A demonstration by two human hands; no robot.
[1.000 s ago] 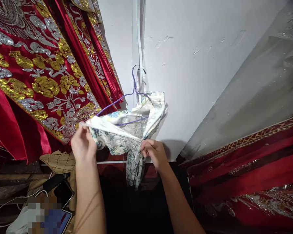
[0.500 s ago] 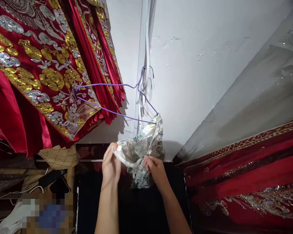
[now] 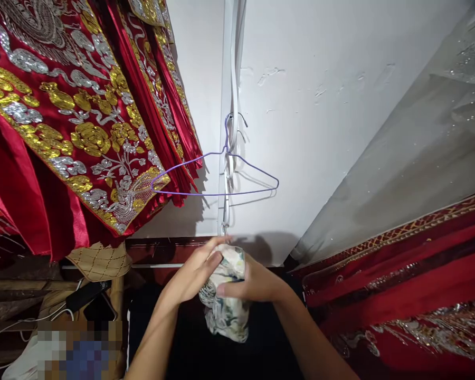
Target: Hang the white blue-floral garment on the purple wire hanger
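Observation:
A bunched white garment with a blue, green and yellow print (image 3: 231, 309) hangs between my two hands, below the hanger. My left hand (image 3: 196, 269) is closed on its upper left side, thumb on the cloth. On the right side, my right hand (image 3: 259, 282) grips the fabric, its thumb across the front and its other fingers hidden behind. Which kind of garment it is cannot be made out in its folded state. Above, a purple wire hanger (image 3: 214, 194) hangs bare from a hook at the wall, apart from both hands.
A red garment with gold and silver embroidery (image 3: 91, 137) hangs at left. At right is a red embellished garment (image 3: 399, 295) below sheer grey fabric (image 3: 380, 174). White straps (image 3: 233, 79) run down the wall. A phone (image 3: 100, 309) and cables lie at lower left.
The printed garment has come off the hanger and is now gathered lower between my hands. The hanger has swung back to hang level. My hands have moved closer together.

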